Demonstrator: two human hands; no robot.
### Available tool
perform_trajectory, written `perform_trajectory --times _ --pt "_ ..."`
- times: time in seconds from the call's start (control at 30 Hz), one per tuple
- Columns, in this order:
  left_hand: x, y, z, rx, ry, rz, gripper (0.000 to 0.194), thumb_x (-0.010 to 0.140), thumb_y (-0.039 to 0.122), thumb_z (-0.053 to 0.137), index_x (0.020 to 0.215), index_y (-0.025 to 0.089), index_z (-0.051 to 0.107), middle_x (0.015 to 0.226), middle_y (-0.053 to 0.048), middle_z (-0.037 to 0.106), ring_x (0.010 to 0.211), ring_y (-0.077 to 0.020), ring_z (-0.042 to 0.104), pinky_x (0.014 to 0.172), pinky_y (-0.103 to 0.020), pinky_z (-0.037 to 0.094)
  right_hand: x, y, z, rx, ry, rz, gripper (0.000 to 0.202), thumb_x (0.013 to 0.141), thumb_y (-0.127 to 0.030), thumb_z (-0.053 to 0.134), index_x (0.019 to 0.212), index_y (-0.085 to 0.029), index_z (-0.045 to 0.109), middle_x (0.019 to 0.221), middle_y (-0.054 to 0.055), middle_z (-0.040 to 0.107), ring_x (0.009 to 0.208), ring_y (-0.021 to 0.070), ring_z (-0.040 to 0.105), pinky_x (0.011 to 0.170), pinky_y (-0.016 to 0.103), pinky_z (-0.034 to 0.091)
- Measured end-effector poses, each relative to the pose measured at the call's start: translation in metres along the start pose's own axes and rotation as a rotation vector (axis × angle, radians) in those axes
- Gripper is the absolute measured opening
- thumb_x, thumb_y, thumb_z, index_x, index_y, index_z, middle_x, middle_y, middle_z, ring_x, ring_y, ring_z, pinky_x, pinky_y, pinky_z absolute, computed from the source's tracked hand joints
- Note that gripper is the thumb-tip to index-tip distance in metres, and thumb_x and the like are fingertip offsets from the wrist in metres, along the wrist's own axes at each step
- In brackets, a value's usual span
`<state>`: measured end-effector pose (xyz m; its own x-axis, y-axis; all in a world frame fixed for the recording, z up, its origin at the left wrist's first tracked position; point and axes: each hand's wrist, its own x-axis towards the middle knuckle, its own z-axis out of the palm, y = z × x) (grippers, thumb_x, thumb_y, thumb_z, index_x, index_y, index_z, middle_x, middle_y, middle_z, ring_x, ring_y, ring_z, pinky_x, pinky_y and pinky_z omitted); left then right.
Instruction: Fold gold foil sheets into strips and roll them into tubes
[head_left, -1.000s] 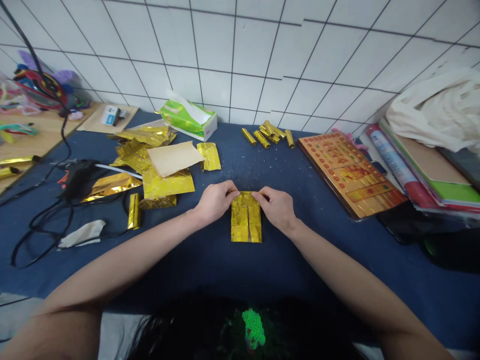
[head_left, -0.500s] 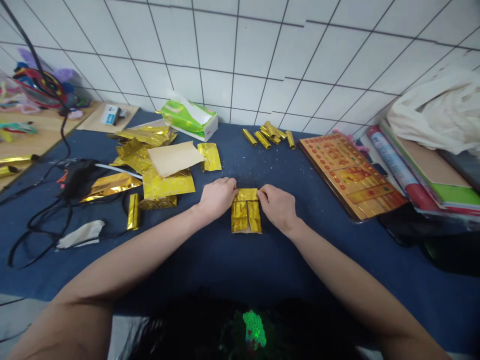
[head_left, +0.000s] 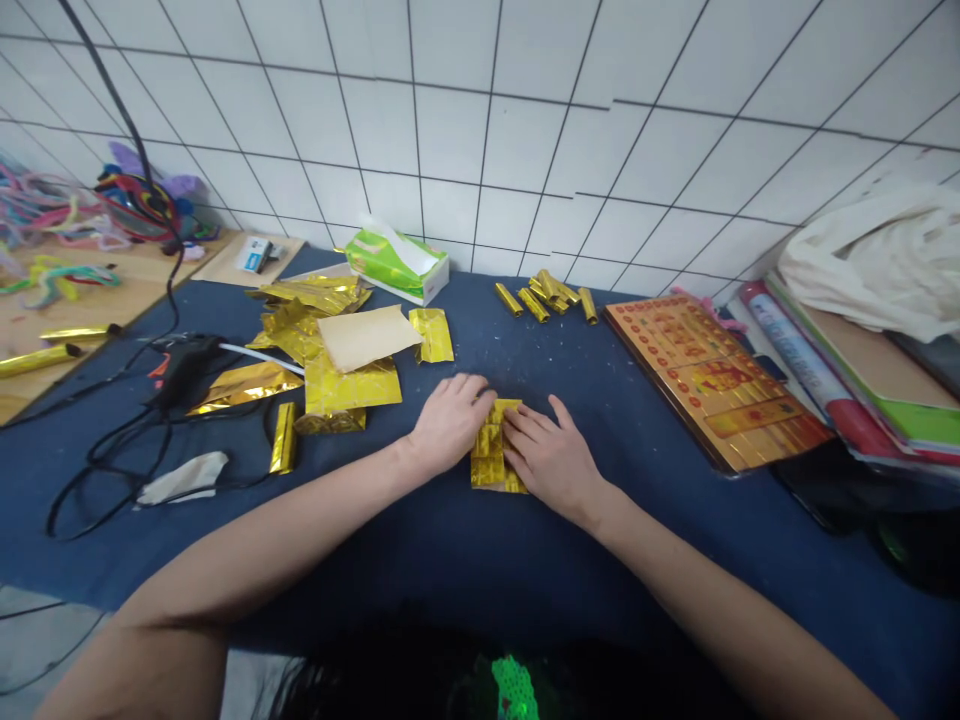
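Right hand (head_left: 555, 458) — outstretched, thumb apart — touches the folded gold paper (head_left: 489, 466).

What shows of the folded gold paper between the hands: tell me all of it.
The folded gold paper is creased, shiny and foil-like, roughly rectangular, with a tan strip showing along its near edge. It lies on the blue tabletop. The left hand touches its upper left; the right hand lays fingers over its right side.

white-tiled wall (head_left: 450, 130), blue tabletop (head_left: 480, 345)
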<state>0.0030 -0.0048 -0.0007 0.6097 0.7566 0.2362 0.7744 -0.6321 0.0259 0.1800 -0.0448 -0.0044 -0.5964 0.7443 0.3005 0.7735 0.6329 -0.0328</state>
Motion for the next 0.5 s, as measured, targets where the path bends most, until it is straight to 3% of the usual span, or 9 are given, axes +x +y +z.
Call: perform_trajectory --times 0.1,0.27,0.37,0.5 --pt "-0.009 0.005 0.003 -0.101 -0.03 0.191 0.025 0.089 0.017 0.039 0.108 0.012 0.055 0.109 -0.01 0.059 0.102 -0.0201 0.053 0.091 -0.033 0.042 0.001 -0.002 0.001 -0.021 0.0 0.005 0.029 0.088 -0.023 0.043 0.107 -0.013 0.063 0.114 0.011 0.063 0.107 0.0248 0.057 0.102 0.052 0.029" --pt "-0.019 0.005 0.007 -0.096 -0.045 0.256 0.03 0.09 0.018 0.037 0.114 0.007 0.051 0.118 -0.012 0.056 0.113 -0.021 0.049 0.1 -0.031 0.036 -0.003 0.001 -0.001 -0.01 -0.055 0.005 0.032 0.091 -0.025 0.038 0.111 -0.014 0.06 0.118 0.01 0.061 0.11 0.0242 0.055 0.101 0.052 0.03" --pt "-0.02 0.002 0.003 -0.073 -0.085 0.284 0.034 0.09 0.018 0.037 0.12 0.006 0.047 0.125 -0.012 0.052 0.118 -0.0222 0.046 0.103 -0.033 0.033 -0.01 0.006 -0.005 0.005 -0.173 -0.01 0.04 0.093 -0.029 0.031 0.124 -0.013 0.05 0.132 0.01 0.049 0.123 0.024 0.044 0.101 0.055 0.029" --pt "-0.018 -0.002 -0.007 -0.13 -0.179 0.277 0.045 0.086 0.032 0.048 0.125 0.007 0.044 0.131 -0.013 0.047 0.122 -0.0233 0.041 0.104 -0.033 0.031 -0.018 0.013 -0.01 0.045 -0.331 -0.013 0.055 0.091 -0.045 0.03 0.136 -0.015 0.033 0.144 0.007 0.031 0.133 0.0253 0.026 0.102 0.059 0.025"
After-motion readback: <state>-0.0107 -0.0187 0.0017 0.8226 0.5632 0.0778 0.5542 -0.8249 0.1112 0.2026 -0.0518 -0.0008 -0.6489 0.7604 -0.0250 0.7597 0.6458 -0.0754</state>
